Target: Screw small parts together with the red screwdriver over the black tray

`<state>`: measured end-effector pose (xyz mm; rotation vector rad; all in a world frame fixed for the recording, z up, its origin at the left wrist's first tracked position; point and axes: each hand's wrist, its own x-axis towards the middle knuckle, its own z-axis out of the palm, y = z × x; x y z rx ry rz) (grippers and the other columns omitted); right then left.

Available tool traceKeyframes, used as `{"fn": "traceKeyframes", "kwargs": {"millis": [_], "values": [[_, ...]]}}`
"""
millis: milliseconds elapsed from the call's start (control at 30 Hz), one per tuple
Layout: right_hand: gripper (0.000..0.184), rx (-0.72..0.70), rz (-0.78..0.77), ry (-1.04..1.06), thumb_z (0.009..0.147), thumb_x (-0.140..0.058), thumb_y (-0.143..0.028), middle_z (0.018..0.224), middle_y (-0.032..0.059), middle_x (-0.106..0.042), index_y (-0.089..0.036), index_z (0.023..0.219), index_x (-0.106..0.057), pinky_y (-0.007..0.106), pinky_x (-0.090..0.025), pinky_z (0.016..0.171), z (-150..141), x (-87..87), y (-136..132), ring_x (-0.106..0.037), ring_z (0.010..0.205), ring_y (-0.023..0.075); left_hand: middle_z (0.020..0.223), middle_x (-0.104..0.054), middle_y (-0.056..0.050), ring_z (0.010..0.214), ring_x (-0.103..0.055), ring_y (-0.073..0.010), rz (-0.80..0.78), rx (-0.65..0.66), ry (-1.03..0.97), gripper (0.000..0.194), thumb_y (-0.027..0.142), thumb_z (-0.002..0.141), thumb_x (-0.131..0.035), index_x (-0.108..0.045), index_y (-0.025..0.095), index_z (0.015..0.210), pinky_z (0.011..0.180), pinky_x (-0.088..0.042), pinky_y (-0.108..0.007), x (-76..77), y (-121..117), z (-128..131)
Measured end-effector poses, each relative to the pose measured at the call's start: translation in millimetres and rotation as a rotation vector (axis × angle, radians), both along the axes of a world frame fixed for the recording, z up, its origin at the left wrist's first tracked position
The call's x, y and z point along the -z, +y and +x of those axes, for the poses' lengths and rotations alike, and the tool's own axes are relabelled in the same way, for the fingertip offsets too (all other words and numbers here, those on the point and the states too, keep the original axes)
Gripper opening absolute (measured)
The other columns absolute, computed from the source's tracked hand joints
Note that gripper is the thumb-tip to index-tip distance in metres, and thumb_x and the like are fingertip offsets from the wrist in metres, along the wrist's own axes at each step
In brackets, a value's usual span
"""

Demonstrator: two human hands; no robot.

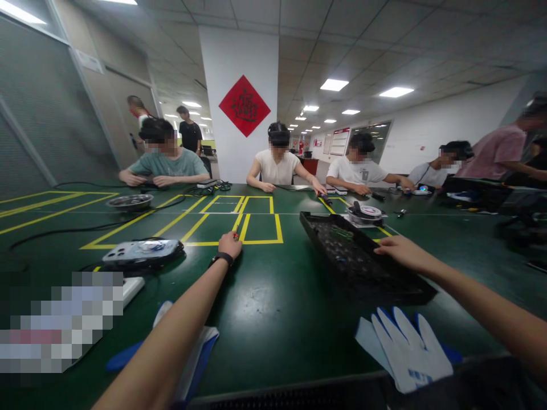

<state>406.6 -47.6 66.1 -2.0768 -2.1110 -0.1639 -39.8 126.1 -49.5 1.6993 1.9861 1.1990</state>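
My left hand [231, 246], with a dark band at the wrist, is closed around a small red-and-black object [236, 234] with a thin tip. The fingers hide most of it, so its kind is unclear. It is over the yellow tape lines on the green table. To the right, my right hand [399, 251] reaches to the far side of a long black plastic tray [329, 250], thumb and fingers closed at its rim. The tray lies at a slant; a green circuit board [342, 232] and small dark pieces are inside it.
White-and-blue gloves [412, 347] lie near the front edge, others [199, 353] under my left forearm. A phone-like device [143, 253], a power strip [132, 290], a metal dish [130, 202] and cables are at left. A white round spool [365, 213] stands behind the tray. Several people sit opposite.
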Motion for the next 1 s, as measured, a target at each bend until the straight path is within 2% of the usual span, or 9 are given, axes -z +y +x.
{"fn": "traceKeyframes", "kwargs": {"millis": [167, 333, 500, 633, 700, 767, 833, 933, 1000], "values": [[0.024, -0.067, -0.031, 0.137, 0.076, -0.045, -0.029, 0.067, 0.0007, -0.064, -0.018, 0.059, -0.058, 0.022, -0.033, 0.053, -100, 38.1, 40, -0.056, 0.064, 0.0146, 0.106, -0.059, -0.014, 0.098, -0.055, -0.0219, 0.002, -0.101, -0.215, 0.044, 0.018, 0.068, -0.049, -0.054, 0.008, 0.111, 0.085, -0.042, -0.031, -9.9, -5, 13], [0.02, -0.035, -0.028, 0.171, 0.075, -0.043, -0.022, 0.081, 0.0066, -0.066, -0.017, 0.072, -0.062, 0.023, -0.034, 0.055, -160, 65.8, 62, -0.058, 0.071, 0.018, 0.103, -0.06, -0.012, 0.089, -0.058, -0.0168, 0.051, -0.16, -0.371, 0.042, 0.018, 0.071, -0.045, -0.05, 0.01, 0.112, 0.072, -0.048, -0.027, -23.0, -20, 32], [0.025, 0.01, -0.047, 0.219, 0.077, -0.04, -0.022, 0.085, 0.0145, -0.064, -0.011, 0.079, -0.063, 0.025, -0.036, 0.058, -176, 76.1, 56, -0.06, 0.074, 0.0206, 0.098, -0.059, -0.006, 0.086, -0.057, -0.013, 0.312, 0.009, -0.502, 0.034, 0.014, 0.067, -0.051, -0.053, 0.016, 0.101, 0.077, -0.046, -0.026, -46.6, -48, 48], [0.043, 0.031, 0.02, 0.304, 0.084, -0.03, -0.04, 0.087, 0.017, -0.062, -0.01, 0.082, -0.061, 0.028, -0.039, 0.064, -182, 59.8, 50, -0.058, 0.079, 0.0221, 0.096, -0.058, -0.004, 0.088, -0.055, -0.0138, 0.392, 0.228, -0.41, 0.031, 0.012, 0.068, -0.051, -0.053, 0.018, 0.098, 0.083, -0.043, -0.031, -63.9, -80, 72], [0.05, -0.077, 0.098, 0.578, 0.084, -0.026, -0.049, 0.088, 0.0135, -0.062, -0.012, 0.089, -0.059, 0.027, -0.04, 0.065, -193, 45.1, 54, -0.057, 0.078, 0.0186, 0.1, -0.056, -0.005, 0.092, -0.053, -0.0142, 0.444, 0.347, -0.351, 0.034, 0.012, 0.069, -0.05, -0.05, 0.018, 0.102, 0.086, -0.041, -0.032, -69.7, -98, 92], [0.05, -0.29, 0.013, 0.961, 0.084, -0.024, -0.05, 0.084, 0.0076, -0.063, -0.014, 0.097, -0.056, 0.023, -0.041, 0.061, -206, 32.3, 63, -0.056, 0.07, 0.0139, 0.108, -0.053, -0.007, 0.098, -0.05, -0.0155, 0.516, 0.427, -0.281, 0.041, 0.012, 0.071, -0.049, -0.045, 0.017, 0.111, 0.09, -0.038, -0.033, -73.4, -114, 114], [0.043, -0.38, 0.016, 1.142, 0.084, -0.029, -0.044, 0.083, 0.0054, -0.063, -0.013, 0.099, -0.055, 0.022, -0.041, 0.06, -215, 25.7, 73, -0.055, 0.068, 0.0123, 0.119, -0.046, -0.01, 0.11, -0.044, -0.0175, 0.573, 0.475, -0.186, 0.05, 0.013, 0.072, -0.048, -0.037, 0.017, 0.121, 0.097, -0.033, -0.035, -75.5, -124, 134], [0.039, -0.202, 0.058, 1.001, 0.083, -0.03, -0.038, 0.08, 0.0054, -0.063, -0.012, 0.092, -0.057, 0.021, -0.04, 0.06, -207, 29.8, 88, -0.056, 0.066, 0.0118, 0.127, -0.041, -0.011, 0.117, -0.038, -0.0215, 0.504, 0.647, 0.018, 0.063, 0.023, 0.07, -0.055, -0.03, 0.017, 0.128, 0.099, -0.029, -0.038, -75.7, -118, 140], [0.037, -0.101, 0.045, 0.892, 0.082, -0.031, -0.036, 0.076, 0.007, -0.063, -0.011, 0.085, -0.058, 0.022, -0.039, 0.059, -187, 40.2, 94, -0.056, 0.065, 0.0132, 0.128, -0.041, -0.011, 0.12, -0.035, -0.0244, 0.381, 0.724, 0.165, 0.066, 0.035, 0.07, -0.057, -0.031, 0.018, 0.128, 0.1, -0.026, -0.041, -72.0, -99, 124]]}}
